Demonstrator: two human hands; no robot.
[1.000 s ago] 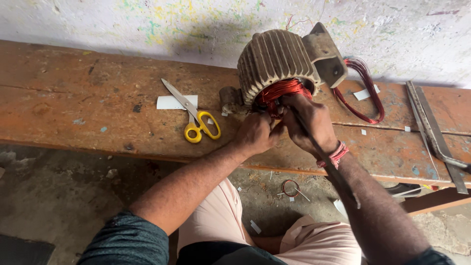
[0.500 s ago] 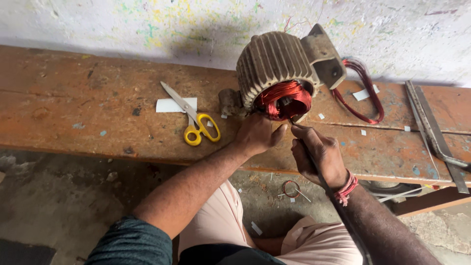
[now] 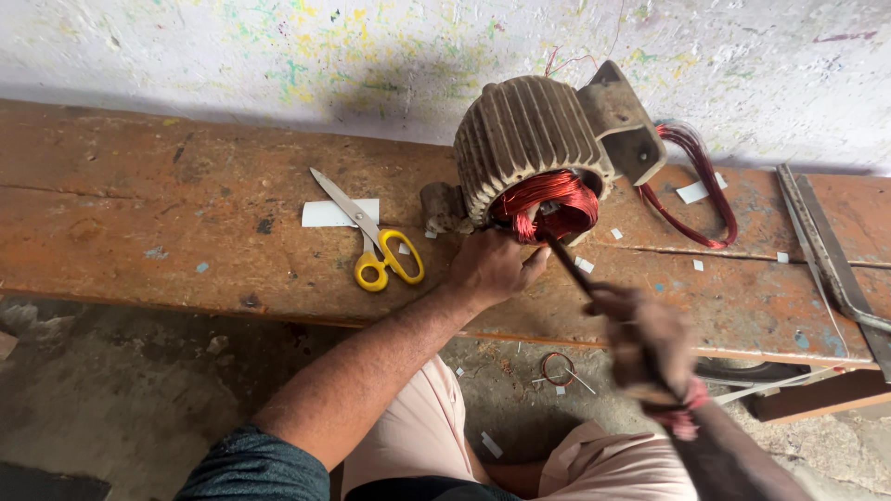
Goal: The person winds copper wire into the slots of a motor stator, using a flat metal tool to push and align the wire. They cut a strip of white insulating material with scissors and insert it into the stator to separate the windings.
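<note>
A ribbed grey motor shell (image 3: 524,139) lies on its side on a long, worn wooden bench (image 3: 139,232), with its open end facing the person. Inside the opening sits a ring of shiny red wire (image 3: 548,206). The left hand (image 3: 492,269) rests on the bench right under the opening, its fingers curled loosely and touching the bottom edge of the shell. The right hand (image 3: 645,339) is lower down and blurry; it is closed around a thin dark rod (image 3: 568,262) whose tip pokes up into the red wire. Yellow-handled scissors (image 3: 376,241) lie to the left of the shell, partly on a white paper slip (image 3: 325,213). A loose loop of dark red wire (image 3: 705,186) lies behind the shell on the right. A long metal bar (image 3: 826,250) sits at the far right end. Tiny white paper bits (image 3: 691,193) are scattered around. A small wire ring (image 3: 557,368) lies on the floor below.
</note>
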